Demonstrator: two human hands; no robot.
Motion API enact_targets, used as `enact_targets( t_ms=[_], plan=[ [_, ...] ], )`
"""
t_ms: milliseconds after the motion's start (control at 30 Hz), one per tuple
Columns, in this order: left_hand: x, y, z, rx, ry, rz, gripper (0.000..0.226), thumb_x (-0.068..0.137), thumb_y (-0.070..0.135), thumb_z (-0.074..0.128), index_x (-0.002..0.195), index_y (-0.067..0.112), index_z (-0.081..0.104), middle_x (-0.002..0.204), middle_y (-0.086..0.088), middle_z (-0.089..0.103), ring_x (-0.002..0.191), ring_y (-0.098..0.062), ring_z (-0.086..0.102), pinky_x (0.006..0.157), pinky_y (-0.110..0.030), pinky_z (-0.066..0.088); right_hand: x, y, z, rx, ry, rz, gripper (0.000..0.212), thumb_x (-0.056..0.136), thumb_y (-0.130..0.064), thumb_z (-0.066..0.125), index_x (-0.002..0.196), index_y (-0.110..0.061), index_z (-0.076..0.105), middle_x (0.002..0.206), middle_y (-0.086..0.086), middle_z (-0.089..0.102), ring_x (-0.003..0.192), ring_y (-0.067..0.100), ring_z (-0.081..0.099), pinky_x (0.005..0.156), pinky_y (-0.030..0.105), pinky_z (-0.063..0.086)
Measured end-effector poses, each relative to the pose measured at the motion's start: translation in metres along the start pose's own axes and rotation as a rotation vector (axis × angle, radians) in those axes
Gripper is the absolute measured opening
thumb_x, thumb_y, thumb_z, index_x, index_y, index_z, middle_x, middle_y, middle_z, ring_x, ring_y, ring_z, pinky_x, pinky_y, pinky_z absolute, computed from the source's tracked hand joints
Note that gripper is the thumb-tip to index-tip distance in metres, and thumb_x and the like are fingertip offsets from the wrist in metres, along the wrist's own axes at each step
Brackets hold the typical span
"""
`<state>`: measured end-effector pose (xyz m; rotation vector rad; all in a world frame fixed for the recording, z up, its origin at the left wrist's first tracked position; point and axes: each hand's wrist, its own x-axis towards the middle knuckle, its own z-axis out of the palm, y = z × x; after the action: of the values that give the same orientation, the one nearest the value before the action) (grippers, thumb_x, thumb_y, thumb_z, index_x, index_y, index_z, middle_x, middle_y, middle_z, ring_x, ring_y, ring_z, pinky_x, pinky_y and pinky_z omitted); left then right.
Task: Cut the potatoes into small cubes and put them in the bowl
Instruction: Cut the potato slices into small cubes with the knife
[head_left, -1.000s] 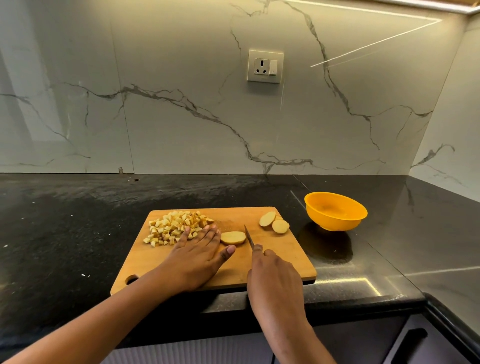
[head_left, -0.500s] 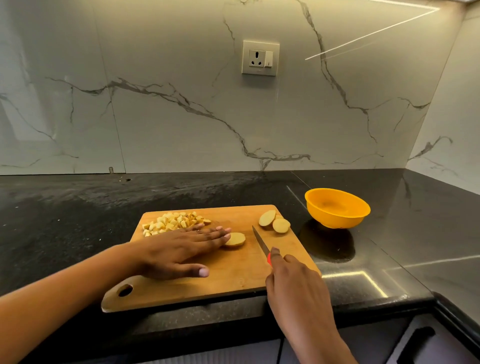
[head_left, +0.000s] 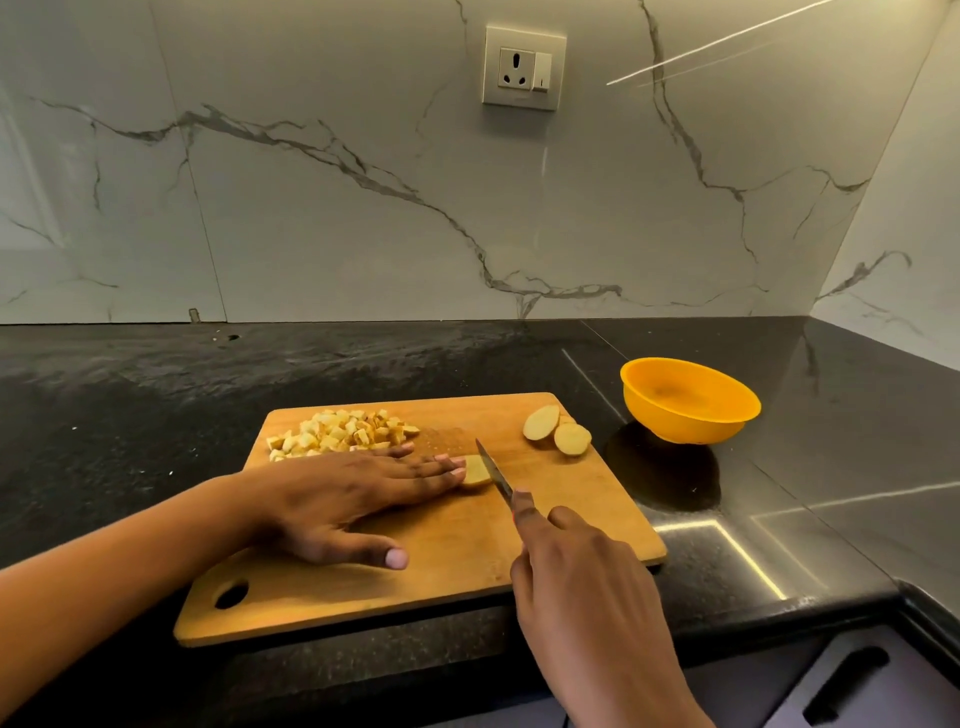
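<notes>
A wooden cutting board (head_left: 457, 551) is seen lying on a black stone desk (head_left: 130, 415), below a marble wall fitted with a wall socket (head_left: 524, 67). A potato slice (head_left: 479, 473) is pressed flat to the board by the straight fingers of the left hand (head_left: 343, 493). A knife (head_left: 493, 473) is gripped by the right hand (head_left: 576, 566), its blade set against the slice's right edge. A pile of potato cubes (head_left: 340, 434) is heaped at the board's far left, and two more slices (head_left: 571, 439) are overlapped at its far right. An orange bowl (head_left: 675, 421) is placed on the desk just beside the board, to the right.
</notes>
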<state>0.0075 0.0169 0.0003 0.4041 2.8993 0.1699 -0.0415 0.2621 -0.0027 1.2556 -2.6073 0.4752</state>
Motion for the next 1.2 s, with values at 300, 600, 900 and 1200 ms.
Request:
enact_targets(
  t_ms=[300, 600, 900, 1200],
  plan=[
    [0.001, -0.001, 0.0, 0.025, 0.016, 0.03, 0.085, 0.074, 0.086, 0.013, 0.145, 0.045, -0.011, 0.15, 0.031, -0.017, 0.137, 0.011, -0.016, 0.104, -0.007, -0.021, 0.026, 0.002, 0.019, -0.097, -0.045, -0.01, 0.054, 0.102, -0.021, 0.035, 0.151, -0.018, 0.013, 0.12, -0.001, 0.052, 0.102, 0.015, 0.053, 0.069, 0.023, 0.034],
    [0.0, 0.001, 0.0, 0.054, 0.01, 0.015, 0.089, 0.071, 0.088, 0.007, 0.145, 0.043, -0.012, 0.152, 0.028, -0.015, 0.138, 0.011, -0.015, 0.107, -0.012, -0.019, -0.013, 0.001, -0.006, -0.081, -0.242, 0.017, 0.06, 0.103, -0.026, 0.032, 0.152, -0.023, -0.001, 0.128, -0.003, 0.042, 0.086, 0.017, 0.044, 0.067, 0.025, 0.034],
    [-0.005, 0.004, 0.002, 0.038, 0.105, 0.059, 0.091, 0.072, 0.088, 0.005, 0.146, 0.037, -0.006, 0.154, 0.019, -0.012, 0.138, 0.007, -0.019, 0.107, -0.013, -0.023, -0.012, 0.003, -0.006, -0.043, -0.068, 0.053, 0.056, 0.102, -0.035, 0.028, 0.151, -0.031, 0.003, 0.114, -0.009, 0.045, 0.08, 0.011, 0.043, 0.055, 0.018, 0.03],
    [-0.002, 0.001, 0.002, 0.075, 0.036, 0.017, 0.085, 0.068, 0.091, 0.008, 0.141, 0.054, -0.014, 0.152, 0.027, -0.018, 0.139, 0.005, -0.019, 0.112, -0.027, -0.016, -0.001, -0.004, -0.004, 0.041, -0.001, -0.003, 0.054, 0.102, -0.034, 0.029, 0.151, -0.028, 0.009, 0.115, -0.007, 0.051, 0.081, 0.009, 0.043, 0.062, 0.017, 0.032]
  ],
)
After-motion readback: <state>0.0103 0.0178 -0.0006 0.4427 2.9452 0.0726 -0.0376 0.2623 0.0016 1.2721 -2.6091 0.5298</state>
